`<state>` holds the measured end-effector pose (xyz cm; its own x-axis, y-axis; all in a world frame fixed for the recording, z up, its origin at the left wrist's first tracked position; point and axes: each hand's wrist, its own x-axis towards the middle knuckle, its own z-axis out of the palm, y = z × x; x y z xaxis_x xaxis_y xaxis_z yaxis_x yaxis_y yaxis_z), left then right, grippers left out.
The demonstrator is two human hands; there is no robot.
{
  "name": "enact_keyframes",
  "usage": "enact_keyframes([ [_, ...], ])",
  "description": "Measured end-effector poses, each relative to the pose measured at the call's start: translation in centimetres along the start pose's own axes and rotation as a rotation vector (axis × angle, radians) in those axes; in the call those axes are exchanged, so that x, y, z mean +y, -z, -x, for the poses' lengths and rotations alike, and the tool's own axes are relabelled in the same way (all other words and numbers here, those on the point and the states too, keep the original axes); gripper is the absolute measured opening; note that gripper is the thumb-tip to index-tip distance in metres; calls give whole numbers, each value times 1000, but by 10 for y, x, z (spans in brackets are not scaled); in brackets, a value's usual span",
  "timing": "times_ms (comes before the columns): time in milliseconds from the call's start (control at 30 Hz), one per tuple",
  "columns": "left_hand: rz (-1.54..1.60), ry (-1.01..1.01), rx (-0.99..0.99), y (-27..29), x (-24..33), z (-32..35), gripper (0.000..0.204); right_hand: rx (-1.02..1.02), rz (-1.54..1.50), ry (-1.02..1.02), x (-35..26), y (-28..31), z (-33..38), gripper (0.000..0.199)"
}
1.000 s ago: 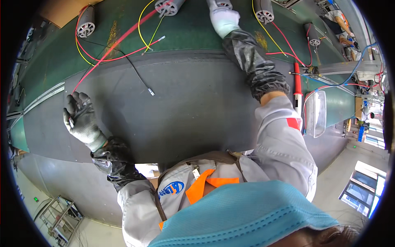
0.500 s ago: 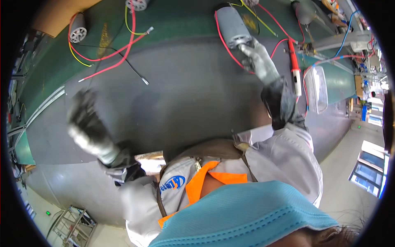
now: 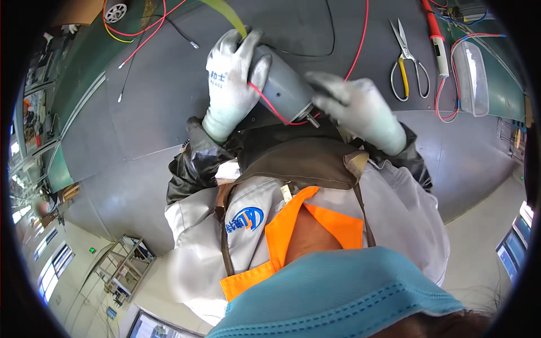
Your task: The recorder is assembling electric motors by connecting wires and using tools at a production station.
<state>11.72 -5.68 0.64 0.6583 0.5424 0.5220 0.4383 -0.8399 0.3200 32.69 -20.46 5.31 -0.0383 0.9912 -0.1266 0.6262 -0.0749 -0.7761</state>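
Observation:
A grey cylindrical electric motor (image 3: 286, 84) lies tilted in front of me, its metal shaft (image 3: 313, 120) pointing toward my body. My left hand (image 3: 230, 84), in a white glove, is closed around the motor's far end. Beside its fingertips runs a yellow-green strip (image 3: 225, 12), possibly a wire. A red wire (image 3: 270, 106) crosses the motor toward the shaft. My right hand (image 3: 363, 110), also gloved and slightly blurred, is at the motor's shaft end with its fingers stretched and apart; whether they touch the casing is unclear.
Scissors with one yellow handle (image 3: 403, 65) lie right on the dark mat (image 3: 163, 107). Beyond them are a red-and-white pen-shaped tool (image 3: 437, 42) and a clear plastic box (image 3: 472, 79). Another motor (image 3: 116, 12) with loose wires sits far left; a black wire (image 3: 315, 54) curves behind my motor.
The motor has come from the far right to the middle, close to me. My left hand moved right and took hold of it; my right hand left its end grip. The view has shifted.

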Motion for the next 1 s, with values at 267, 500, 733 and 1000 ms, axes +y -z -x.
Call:
enact_keyframes([
  [267, 846, 389, -52, -1, 2, 32, 57, 196, 233, 1057, -43, -37, -90, 60],
  [500, 2, -221, -188, 14, -12, 14, 30, 27, 184, 449, -2, -33, -126, 69],
  [733, 472, 760, 171, 35, -8, 76, 72, -699, -101, -359, 6, 36, -25, 73],
  [1000, 1537, 1060, -384, 79, -29, 78, 54, -718, 271, 365, -39, 24, -9, 54],
])
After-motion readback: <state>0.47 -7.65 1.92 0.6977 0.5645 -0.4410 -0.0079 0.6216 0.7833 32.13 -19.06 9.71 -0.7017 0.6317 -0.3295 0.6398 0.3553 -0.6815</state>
